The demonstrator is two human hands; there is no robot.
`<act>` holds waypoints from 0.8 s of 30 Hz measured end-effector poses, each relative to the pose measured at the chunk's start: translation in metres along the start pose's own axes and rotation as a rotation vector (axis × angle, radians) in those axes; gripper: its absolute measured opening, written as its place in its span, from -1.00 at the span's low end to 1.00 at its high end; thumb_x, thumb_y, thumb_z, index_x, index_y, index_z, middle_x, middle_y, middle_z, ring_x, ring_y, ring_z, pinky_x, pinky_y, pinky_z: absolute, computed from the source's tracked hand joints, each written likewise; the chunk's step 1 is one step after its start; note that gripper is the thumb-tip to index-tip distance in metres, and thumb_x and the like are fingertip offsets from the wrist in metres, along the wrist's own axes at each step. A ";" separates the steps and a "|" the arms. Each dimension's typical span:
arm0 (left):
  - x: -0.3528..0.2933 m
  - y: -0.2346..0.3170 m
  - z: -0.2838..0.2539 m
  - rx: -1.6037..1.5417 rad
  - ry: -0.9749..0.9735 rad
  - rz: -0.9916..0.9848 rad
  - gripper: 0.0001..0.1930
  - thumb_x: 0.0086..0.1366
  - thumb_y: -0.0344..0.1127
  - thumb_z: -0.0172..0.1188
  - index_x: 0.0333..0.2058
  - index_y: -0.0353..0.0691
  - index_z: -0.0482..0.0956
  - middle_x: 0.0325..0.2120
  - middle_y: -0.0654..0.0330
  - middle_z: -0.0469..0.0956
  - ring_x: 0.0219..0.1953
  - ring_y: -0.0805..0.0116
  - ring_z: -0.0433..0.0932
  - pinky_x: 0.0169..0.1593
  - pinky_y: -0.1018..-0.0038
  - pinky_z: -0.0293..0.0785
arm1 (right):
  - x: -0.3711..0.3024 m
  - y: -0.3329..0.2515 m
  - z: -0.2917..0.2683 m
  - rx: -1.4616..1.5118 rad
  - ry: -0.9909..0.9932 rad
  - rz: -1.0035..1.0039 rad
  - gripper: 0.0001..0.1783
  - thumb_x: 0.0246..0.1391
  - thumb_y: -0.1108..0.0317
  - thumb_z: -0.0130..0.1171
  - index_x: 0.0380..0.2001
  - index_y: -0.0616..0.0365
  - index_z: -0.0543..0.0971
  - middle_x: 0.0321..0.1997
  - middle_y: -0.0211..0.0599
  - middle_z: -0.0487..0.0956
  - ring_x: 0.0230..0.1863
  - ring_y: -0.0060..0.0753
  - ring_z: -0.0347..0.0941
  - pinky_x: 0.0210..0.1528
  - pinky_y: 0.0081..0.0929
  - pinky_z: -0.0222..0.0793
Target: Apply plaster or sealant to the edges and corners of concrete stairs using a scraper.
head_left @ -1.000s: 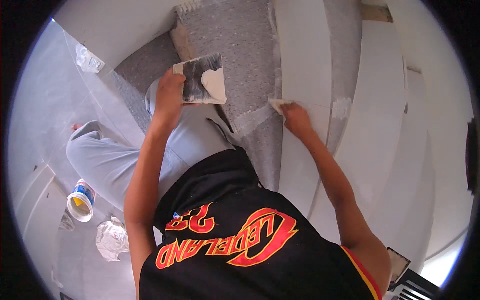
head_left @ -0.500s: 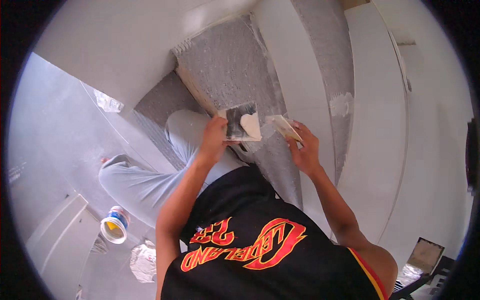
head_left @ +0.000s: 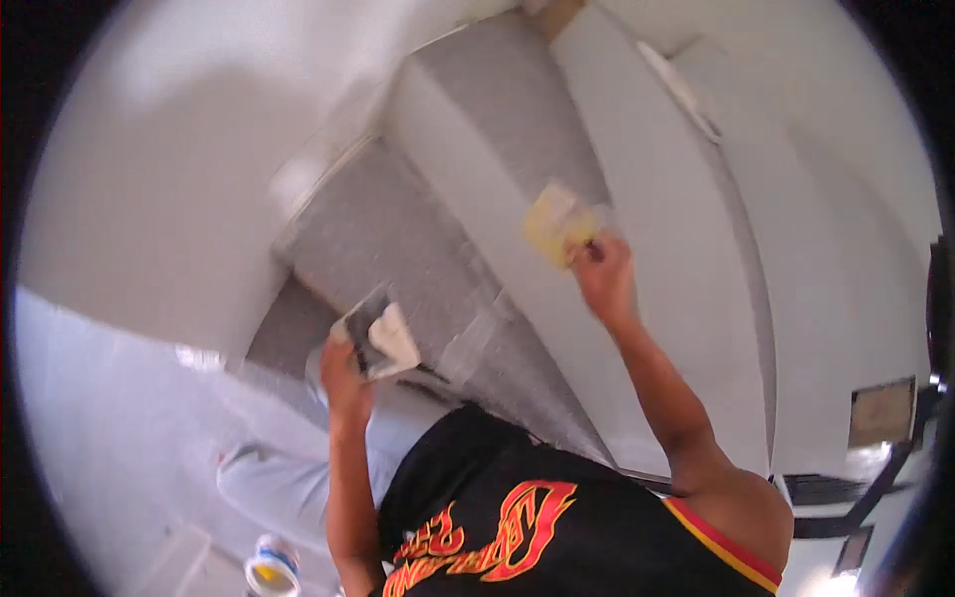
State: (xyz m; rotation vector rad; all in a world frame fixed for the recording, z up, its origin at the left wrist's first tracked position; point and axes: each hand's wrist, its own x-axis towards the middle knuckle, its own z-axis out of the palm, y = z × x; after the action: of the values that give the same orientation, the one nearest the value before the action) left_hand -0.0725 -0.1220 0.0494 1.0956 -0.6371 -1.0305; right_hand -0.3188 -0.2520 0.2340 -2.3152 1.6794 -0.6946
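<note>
In the middle of the frame I see my right hand point(head_left: 600, 279) raised against the white stair wall point(head_left: 686, 229), its fingers clamped on the handle of a putty knife point(head_left: 557, 224) whose broad, yellowish blade lies flat on that wall, just above and left of the hand. Lower and to the left, my left hand point(head_left: 343, 368) has its fingers closed around the edge of a dark plaster hawk point(head_left: 373, 333), held roughly level, with a lump of white filler point(head_left: 396, 340) sitting on its right side. Behind both hands, grey carpeted stairs point(head_left: 418, 239) climb toward the upper middle of the frame. At the bottom edge, left of centre, a small tub point(head_left: 269, 575) with a blue rim stands on the pale floor point(head_left: 119, 398), well apart from either hand.
</note>
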 end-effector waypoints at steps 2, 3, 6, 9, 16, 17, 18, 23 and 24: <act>-0.002 -0.013 -0.011 -0.438 0.062 -0.263 -0.66 0.12 -0.25 -0.14 -0.12 -0.19 0.33 -0.26 0.23 0.43 -0.21 0.37 0.44 -0.21 0.42 0.39 | 0.055 0.025 -0.024 0.318 0.318 0.103 -0.81 -0.05 0.37 0.08 -0.47 0.33 0.47 -0.56 -0.33 0.46 -0.53 -0.53 0.40 -0.42 -0.51 0.38; -0.005 -0.014 -0.011 -0.429 0.050 -0.258 -0.66 0.12 -0.25 -0.14 -0.12 -0.19 0.33 -0.26 0.23 0.43 -0.21 0.37 0.44 -0.21 0.42 0.39 | 0.085 0.037 -0.037 0.519 0.477 0.154 -0.82 -0.06 0.38 0.10 -0.45 0.32 0.47 -0.48 -0.36 0.47 -0.48 -0.51 0.40 -0.44 -0.47 0.37; -0.008 -0.012 -0.026 -0.384 0.047 -0.318 -0.68 0.05 -0.35 -0.20 -0.18 -0.21 0.35 -0.31 0.25 0.38 -0.30 0.38 0.44 -0.47 0.42 0.42 | 0.193 0.116 -0.082 0.793 0.562 -0.046 -0.79 -0.03 0.43 0.03 -0.29 0.31 0.43 -0.39 -0.29 0.46 -0.36 -0.41 0.41 -0.29 -0.50 0.40; 0.027 -0.036 0.023 -0.112 -0.248 -0.040 -0.66 0.05 -0.32 -0.20 -0.15 -0.17 0.33 -0.32 0.25 0.38 -0.29 0.37 0.44 -0.56 0.40 0.40 | 0.246 0.276 -0.297 -0.224 0.763 -0.208 -0.77 0.00 0.34 -0.02 -0.30 0.24 0.48 -0.32 -0.18 0.51 -0.30 -0.27 0.45 -0.27 -0.44 0.39; 0.000 -0.026 -0.017 -0.311 0.200 -0.322 -0.68 0.08 -0.33 -0.22 -0.17 -0.18 0.34 -0.34 0.23 0.39 -0.35 0.37 0.45 -0.51 0.39 0.45 | 0.267 0.226 -0.154 -0.514 0.345 0.263 -0.49 -0.01 -0.09 -0.12 -0.22 0.09 0.51 -0.22 -0.12 0.51 -0.17 -0.03 0.43 -0.12 -0.21 0.30; 0.003 -0.018 -0.005 -0.341 0.158 -0.335 -0.68 0.10 -0.30 -0.21 -0.16 -0.20 0.34 -0.33 0.23 0.41 -0.37 0.38 0.46 -0.47 0.41 0.45 | 0.271 0.241 -0.181 -0.680 0.341 0.293 -0.48 -0.01 -0.09 -0.12 -0.23 0.11 0.50 -0.22 -0.11 0.51 -0.16 -0.04 0.42 -0.13 -0.19 0.29; 0.005 -0.011 -0.002 -0.370 0.126 -0.347 -0.68 0.12 -0.27 -0.21 -0.16 -0.21 0.34 -0.32 0.22 0.43 -0.38 0.39 0.48 -0.42 0.42 0.45 | 0.278 0.249 -0.197 -0.842 0.327 0.317 -0.48 0.00 -0.09 -0.13 -0.24 0.13 0.50 -0.22 -0.09 0.51 -0.14 -0.04 0.42 -0.14 -0.18 0.28; 0.000 -0.020 -0.010 -0.356 0.125 -0.301 -0.69 0.12 -0.30 -0.22 -0.17 -0.20 0.34 -0.34 0.24 0.43 -0.40 0.42 0.47 -0.47 0.46 0.43 | 0.269 0.216 -0.174 -0.989 0.251 0.366 -0.50 -0.01 -0.08 -0.08 -0.29 0.16 0.49 -0.27 -0.11 0.52 -0.21 -0.08 0.44 -0.18 -0.20 0.30; -0.001 -0.014 -0.008 -0.315 0.122 -0.304 -0.69 0.12 -0.31 -0.23 -0.16 -0.20 0.33 -0.34 0.24 0.43 -0.41 0.43 0.47 -0.49 0.47 0.43 | 0.262 0.208 -0.174 -1.001 0.255 0.373 -0.50 -0.02 -0.08 -0.07 -0.30 0.17 0.49 -0.28 -0.11 0.52 -0.22 -0.09 0.44 -0.19 -0.21 0.30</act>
State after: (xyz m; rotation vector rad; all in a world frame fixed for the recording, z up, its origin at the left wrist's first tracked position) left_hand -0.0710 -0.1192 0.0330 0.9841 -0.2014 -1.2654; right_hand -0.5137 -0.5478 0.3648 -2.3345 2.9760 -0.0308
